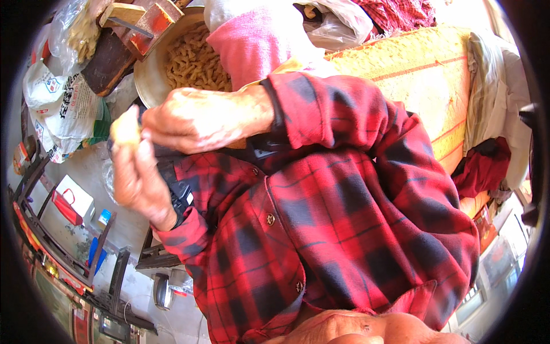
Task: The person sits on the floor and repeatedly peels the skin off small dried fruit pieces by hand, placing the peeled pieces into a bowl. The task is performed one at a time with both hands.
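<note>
My left hand (137, 178) has its fingers pinched on a small pale yellow piece (126, 128), too blurred to identify. My right hand (192, 120) is curled beside it, fingertips meeting the piece and the left fingers. Just beyond them is a pale basin (145, 73) holding several tan, knobbly pieces like unshelled peanuts (195, 55). A pink and white cloth (252, 40) lies against the basin's right side.
Wooden pieces (143, 28) and plastic sacks (63, 109) lie at upper left. A yellow padded surface (412, 69) with draped clothes (487, 160) fills the right. Dark wooden frames (120, 269) and a white bag (80, 203) stand lower left.
</note>
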Available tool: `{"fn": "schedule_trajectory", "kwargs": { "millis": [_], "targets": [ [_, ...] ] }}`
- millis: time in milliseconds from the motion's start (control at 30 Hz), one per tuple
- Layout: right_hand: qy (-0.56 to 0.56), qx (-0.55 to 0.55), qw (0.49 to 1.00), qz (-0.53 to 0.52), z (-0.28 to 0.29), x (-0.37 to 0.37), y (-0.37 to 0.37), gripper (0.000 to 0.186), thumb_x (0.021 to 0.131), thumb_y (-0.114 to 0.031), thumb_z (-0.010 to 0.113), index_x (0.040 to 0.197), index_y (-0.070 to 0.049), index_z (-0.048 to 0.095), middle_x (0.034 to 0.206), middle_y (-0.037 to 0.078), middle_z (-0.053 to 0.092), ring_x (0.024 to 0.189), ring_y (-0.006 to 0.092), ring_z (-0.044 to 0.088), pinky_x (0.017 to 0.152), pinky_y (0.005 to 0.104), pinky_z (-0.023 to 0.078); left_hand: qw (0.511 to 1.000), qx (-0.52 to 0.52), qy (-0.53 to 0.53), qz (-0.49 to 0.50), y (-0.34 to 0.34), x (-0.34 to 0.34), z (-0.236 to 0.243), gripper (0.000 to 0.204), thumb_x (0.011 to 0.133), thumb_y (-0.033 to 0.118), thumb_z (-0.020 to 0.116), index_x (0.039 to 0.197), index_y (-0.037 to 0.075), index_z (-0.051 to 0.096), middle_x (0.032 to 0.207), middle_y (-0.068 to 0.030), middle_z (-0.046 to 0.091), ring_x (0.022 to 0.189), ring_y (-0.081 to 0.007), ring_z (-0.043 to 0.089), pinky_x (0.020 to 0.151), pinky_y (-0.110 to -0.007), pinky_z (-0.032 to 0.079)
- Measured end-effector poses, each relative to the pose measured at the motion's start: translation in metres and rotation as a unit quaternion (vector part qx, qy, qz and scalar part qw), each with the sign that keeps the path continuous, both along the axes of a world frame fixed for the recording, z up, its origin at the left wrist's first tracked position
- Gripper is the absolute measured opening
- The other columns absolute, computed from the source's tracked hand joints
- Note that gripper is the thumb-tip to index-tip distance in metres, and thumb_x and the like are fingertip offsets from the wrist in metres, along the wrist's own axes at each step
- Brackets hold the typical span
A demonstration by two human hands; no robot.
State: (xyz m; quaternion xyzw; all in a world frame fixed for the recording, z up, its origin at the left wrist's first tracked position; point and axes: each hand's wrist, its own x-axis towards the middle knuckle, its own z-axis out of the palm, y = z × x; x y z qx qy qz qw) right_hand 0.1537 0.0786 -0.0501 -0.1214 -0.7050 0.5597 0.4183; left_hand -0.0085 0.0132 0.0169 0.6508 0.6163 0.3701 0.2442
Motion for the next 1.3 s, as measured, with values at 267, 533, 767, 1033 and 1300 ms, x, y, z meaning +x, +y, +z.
{"fn": "schedule_trajectory", "kwargs": {
  "millis": [267, 533, 767, 1033, 1300],
  "targets": [
    [-0.053, -0.153, 0.987, -0.001, -0.004, 0.026, 0.001, 0.037, 0.101, -0.028, 0.048, 0.097, 0.007, 0.058, 0.08, 0.023, 0.058, 0.073, 0.0324, 0.057, 0.066, 0.0405, 0.046, 0.986, 0.025, 0.125, -0.111, 0.015, 0.017, -0.021, 0.023, 0.093, 0.001, 0.059, 0.114, -0.006, 0.062, 0.113, -0.0205, 0.064, 0.103, -0.034, 0.064, 0.086, -0.037, 0.051],
    [-0.102, -0.33, 0.938, 0.011, -0.009, 0.024, 0.003, 0.038, 0.104, -0.033, 0.045, 0.095, 0.001, 0.061, 0.076, -0.003, 0.051, 0.071, 0.0061, 0.042, 0.062, 0.0245, 0.038, 0.981, 0.11, 0.109, -0.117, 0.034, 0.024, -0.034, 0.017, 0.083, -0.001, 0.069, 0.1, -0.003, 0.068, 0.104, -0.0159, 0.066, 0.092, -0.0297, 0.067, 0.08, -0.035, 0.055],
    [-0.015, -0.413, 0.91, -0.031, -0.002, 0.019, 0.004, 0.029, 0.103, -0.026, 0.047, 0.105, -0.001, 0.061, 0.082, -0.003, 0.056, 0.071, 0.002, 0.045, 0.059, 0.0189, 0.037, 0.983, 0.181, 0.005, -0.038, 0.032, 0.016, -0.045, 0.021, 0.076, -0.001, 0.077, 0.095, 0.003, 0.07, 0.096, -0.0107, 0.067, 0.086, -0.0216, 0.066, 0.074, -0.031, 0.055],
    [-0.041, -0.377, 0.925, -0.039, 0.005, 0.02, 0.003, 0.028, 0.103, -0.025, 0.047, 0.103, -0.001, 0.061, 0.073, -0.005, 0.049, 0.064, 0.0019, 0.04, 0.054, 0.0212, 0.032, 0.889, -0.133, -0.434, 0.054, 0.027, -0.003, -0.054, 0.015, 0.089, 0.01, 0.07, 0.099, -0.001, 0.066, 0.079, -0.0043, 0.063, 0.06, -0.0087, 0.054, 0.053, -0.021, 0.042],
    [-0.084, -0.307, 0.948, 0.015, 0.0, 0.02, 0.002, 0.031, 0.105, -0.027, 0.042, 0.109, -0.001, 0.059, 0.072, -0.004, 0.049, 0.064, 0.003, 0.04, 0.055, 0.0213, 0.033, 0.814, -0.21, -0.54, 0.043, 0.034, 0.001, -0.062, 0.026, 0.095, 0.017, 0.063, 0.114, -0.001, 0.064, 0.086, 0.0008, 0.061, 0.069, -0.0066, 0.052, 0.063, -0.02, 0.043]
  ]
}}
